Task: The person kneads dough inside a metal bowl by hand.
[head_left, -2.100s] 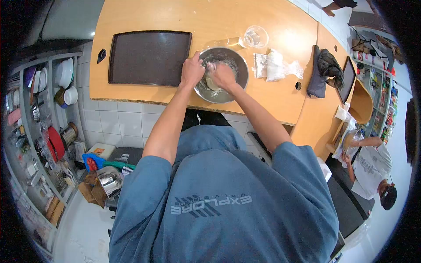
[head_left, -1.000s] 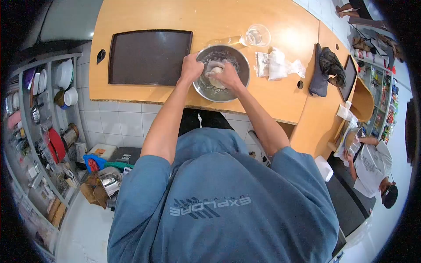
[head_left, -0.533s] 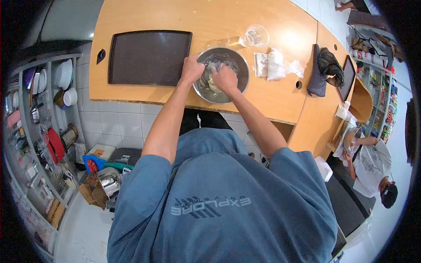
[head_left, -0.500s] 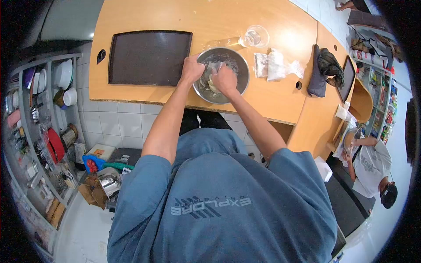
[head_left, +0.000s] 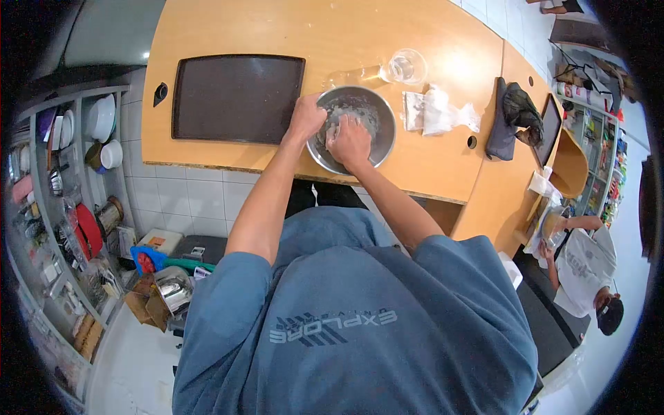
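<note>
As I am watching from afar, the wooden table (head_left: 429, 169) is carrying a dark tray (head_left: 235, 100), and just right of it the metal bowl (head_left: 386, 137) is sitting close to the near edge. My left hand (head_left: 307, 117) is holding the bowl's left rim, fingers closed over it. My right hand (head_left: 350, 143) is resting inside, beside pale residue (head_left: 368, 114); its fingers are pointing inward, their spread and any grip I cannot tell.

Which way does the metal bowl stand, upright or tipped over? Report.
Upright: the metal bowl opens upward, right hand inside, left hand holding it. Any slight tilt cannot be told.
</note>
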The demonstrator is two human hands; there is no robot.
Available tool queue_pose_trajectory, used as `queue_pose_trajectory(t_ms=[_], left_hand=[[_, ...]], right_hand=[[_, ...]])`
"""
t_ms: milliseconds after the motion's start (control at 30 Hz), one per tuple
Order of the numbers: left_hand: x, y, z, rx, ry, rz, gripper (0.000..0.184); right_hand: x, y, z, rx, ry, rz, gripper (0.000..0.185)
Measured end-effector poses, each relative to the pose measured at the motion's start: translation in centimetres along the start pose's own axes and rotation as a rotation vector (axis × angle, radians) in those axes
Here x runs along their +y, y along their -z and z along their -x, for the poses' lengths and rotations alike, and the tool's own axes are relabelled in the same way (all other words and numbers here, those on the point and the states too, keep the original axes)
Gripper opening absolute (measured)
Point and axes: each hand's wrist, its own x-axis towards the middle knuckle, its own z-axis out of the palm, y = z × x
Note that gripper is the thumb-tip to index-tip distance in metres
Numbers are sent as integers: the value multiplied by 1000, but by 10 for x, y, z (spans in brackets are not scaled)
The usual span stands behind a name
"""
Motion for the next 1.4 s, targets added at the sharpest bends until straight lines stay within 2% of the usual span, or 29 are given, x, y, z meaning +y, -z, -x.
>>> queue_pose_trajectory(t_ms=[267,367,433,533,700,833,933,1067,1100,1200,1367,1400], left_hand=[[17,8,-3,-78,111,-137,41],[-7,0,-9,-62,-3,-130,43],[8,3,-5,-50,50,-115,46],[11,5,0,-38,77,-106,45],[0,0,-5,-34,73,-95,45],[-1,-1,-4,-30,62,-88,47],[6,0,-3,-36,91,-72,47],[6,2,-3,-56,142,-70,47],[5,0,-3,-53,138,-64,47],[3,0,-3,-44,126,-67,45],[14,5,-1,-69,151,-56,42],[14,6,0,-57,101,-72,41]], right_hand=[[1,-13,-40,-41,-65,9,33],[6,-16,-36,-5,-83,-27,34],[3,-10,-40,-46,-117,-27,36],[15,-5,-47,-146,-133,-253,40],[19,46,-51,-208,-103,-166,43],[13,45,-38,-256,-91,-113,46],[12,15,-15,-143,15,-94,48],[-4,19,17,-230,50,-6,44],[-4,14,24,-80,81,-28,38],[0,1,19,17,89,-26,33],[-1,-8,-2,-20,-1,7,32],[-3,-7,-8,-31,-15,11,31]])
